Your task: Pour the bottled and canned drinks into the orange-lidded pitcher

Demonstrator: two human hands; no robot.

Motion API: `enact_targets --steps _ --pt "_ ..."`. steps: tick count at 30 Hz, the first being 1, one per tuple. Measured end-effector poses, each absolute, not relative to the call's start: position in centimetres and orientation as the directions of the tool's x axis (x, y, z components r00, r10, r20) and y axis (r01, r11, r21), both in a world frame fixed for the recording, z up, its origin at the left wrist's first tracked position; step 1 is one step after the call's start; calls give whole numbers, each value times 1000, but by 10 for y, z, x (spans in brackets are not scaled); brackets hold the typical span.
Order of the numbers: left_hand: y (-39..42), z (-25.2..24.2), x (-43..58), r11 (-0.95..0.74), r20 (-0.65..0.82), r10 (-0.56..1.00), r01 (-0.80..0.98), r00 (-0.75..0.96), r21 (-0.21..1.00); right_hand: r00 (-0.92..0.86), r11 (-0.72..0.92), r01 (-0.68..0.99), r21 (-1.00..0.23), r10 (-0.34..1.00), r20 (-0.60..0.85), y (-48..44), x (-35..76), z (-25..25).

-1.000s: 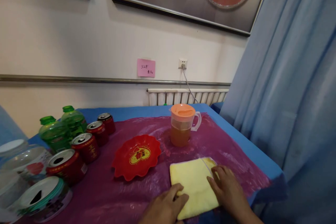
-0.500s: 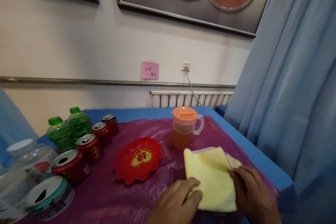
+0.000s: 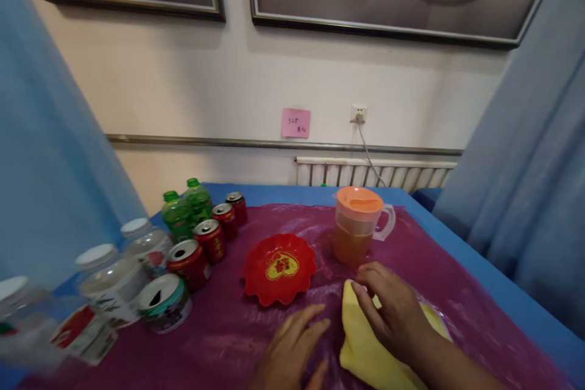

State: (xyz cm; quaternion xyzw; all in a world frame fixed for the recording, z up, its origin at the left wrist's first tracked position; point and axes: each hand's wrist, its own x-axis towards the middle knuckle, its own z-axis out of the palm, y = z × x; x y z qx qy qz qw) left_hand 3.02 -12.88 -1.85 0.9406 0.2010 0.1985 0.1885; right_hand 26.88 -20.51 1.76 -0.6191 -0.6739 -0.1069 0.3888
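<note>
A folded yellow cloth (image 3: 365, 353) lies on the purple plastic sheet (image 3: 228, 341) near the table's front edge. My right hand (image 3: 390, 311) rests on top of the cloth with its fingers curled over the cloth's far left corner. My left hand (image 3: 292, 347) lies flat on the sheet just left of the cloth, fingers stretched out and holding nothing. A red scalloped plate (image 3: 280, 267) sits just beyond my left hand. A clear pitcher with an orange lid (image 3: 359, 225), half full of amber liquid, stands right behind my right hand.
Along the left stand several red cans (image 3: 208, 244), a teal-rimmed opened can (image 3: 163, 301), two green bottles (image 3: 185, 210) and white-capped clear jars (image 3: 109, 274). Blue curtains (image 3: 525, 195) hang at both sides. A radiator (image 3: 375, 172) runs along the wall behind the blue-covered table (image 3: 484, 256).
The view has swung left. My right hand moved from the cloth's right edge onto its top and pressed it flatter; my left hand let go of the cloth and now lies on the sheet.
</note>
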Motion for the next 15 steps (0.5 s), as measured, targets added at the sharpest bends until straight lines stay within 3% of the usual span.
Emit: enact_targets --steps 4,7,11,15 --pt "-118 -4 -23 -761 507 648 505 568 407 -55 370 833 -411 795 604 -151 247 28" --pt "-95 8 -69 -606 595 738 700 317 378 14 410 721 -558 797 604 -122 241 12" --pt "-66 16 -118 -356 628 778 841 26 406 162 417 572 -707 787 595 -106 240 -27" --pt "-55 12 -141 -199 574 811 872 -109 447 113 508 544 -668 744 658 -108 244 -53"
